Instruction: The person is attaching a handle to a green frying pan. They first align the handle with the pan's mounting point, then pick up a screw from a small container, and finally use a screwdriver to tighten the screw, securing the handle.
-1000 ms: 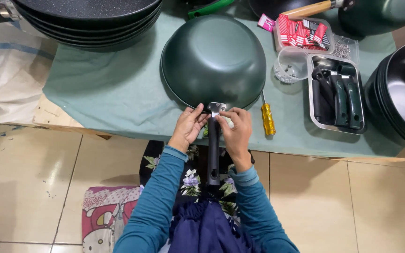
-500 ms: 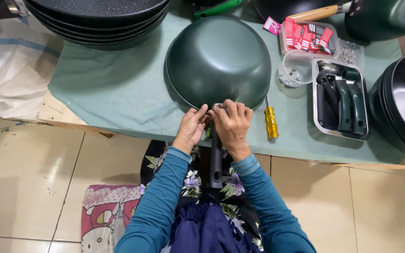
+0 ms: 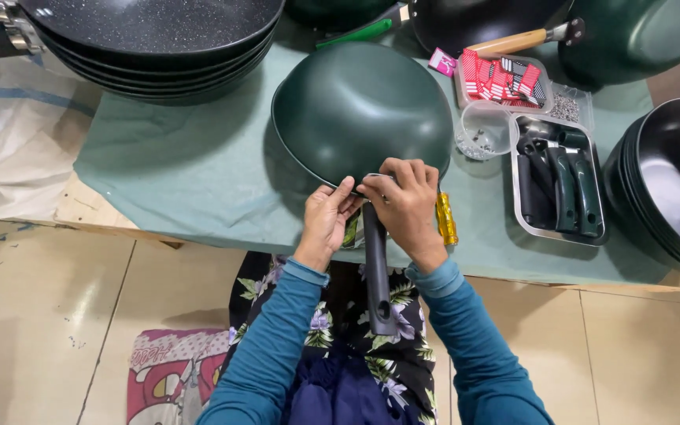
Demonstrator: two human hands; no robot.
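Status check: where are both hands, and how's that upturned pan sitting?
Left hand and right hand both at the joint of the dark handle. Green pan upside down on the table's cloth. Yellow screwdriver beside the right hand, untouched.

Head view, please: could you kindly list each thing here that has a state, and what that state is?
Green pan: upside down on the cloth, rim past the table edge.
Black handle: at the pan's rim, pointing at the person.
Left hand: fingers at the handle joint.
Right hand: covering the joint.
Screwdriver: lying flat, untouched.
Metal tray: holds spare handles.
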